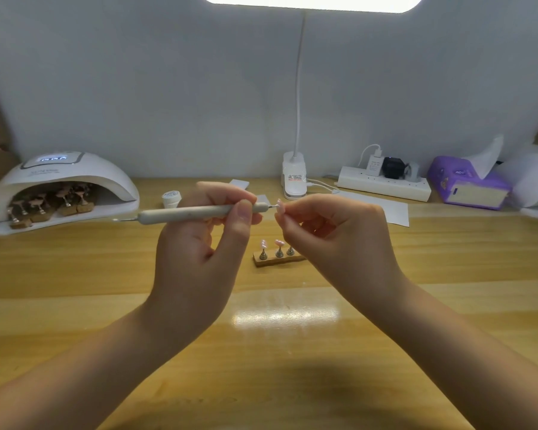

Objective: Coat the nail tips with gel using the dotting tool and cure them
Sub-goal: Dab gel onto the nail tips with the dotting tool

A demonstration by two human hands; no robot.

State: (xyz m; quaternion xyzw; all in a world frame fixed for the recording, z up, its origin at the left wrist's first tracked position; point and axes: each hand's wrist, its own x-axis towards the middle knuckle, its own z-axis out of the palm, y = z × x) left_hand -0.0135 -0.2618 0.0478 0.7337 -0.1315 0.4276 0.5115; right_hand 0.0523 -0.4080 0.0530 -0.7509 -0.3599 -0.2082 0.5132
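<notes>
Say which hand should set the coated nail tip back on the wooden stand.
Right. The right hand already pinches the nail tip, and the wooden stand with its bare post lies just below it. The left hand is busy gripping the dotting tool.

Glossy wooden table (75,290); matt grey dotting tool (184,212).

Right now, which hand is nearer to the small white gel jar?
Left. The left hand, gripping the dotting tool, is just right of the gel jar; the right hand, pinching a nail tip, lies farther right.
</notes>
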